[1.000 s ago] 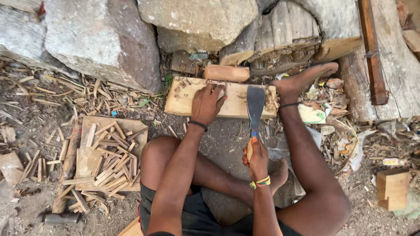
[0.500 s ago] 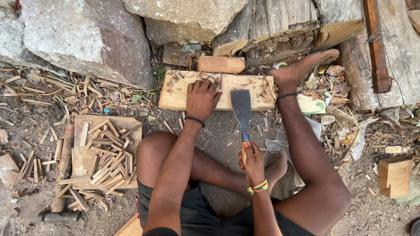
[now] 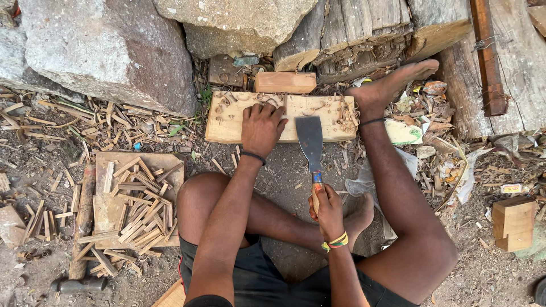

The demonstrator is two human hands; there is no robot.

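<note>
Head view: the left hand [image 3: 260,126] presses flat on the pale, shaving-strewn wooden board [image 3: 227,116] on the ground, while the right hand [image 3: 329,211] grips a broad-bladed chisel [image 3: 310,142] over its near edge, seemingly poised mid-cut.

Dirt ground [image 3: 284,176] in daylight, large rocks [image 3: 108,51], weathered logs [image 3: 364,34], scattered wood chips [image 3: 68,122]

My left hand [image 3: 261,127] covers whatever lies beneath it on the wooden board [image 3: 227,122]; my right hand [image 3: 329,211] hides the blade's handle [image 3: 316,183], so its butt end is unseen.
</note>
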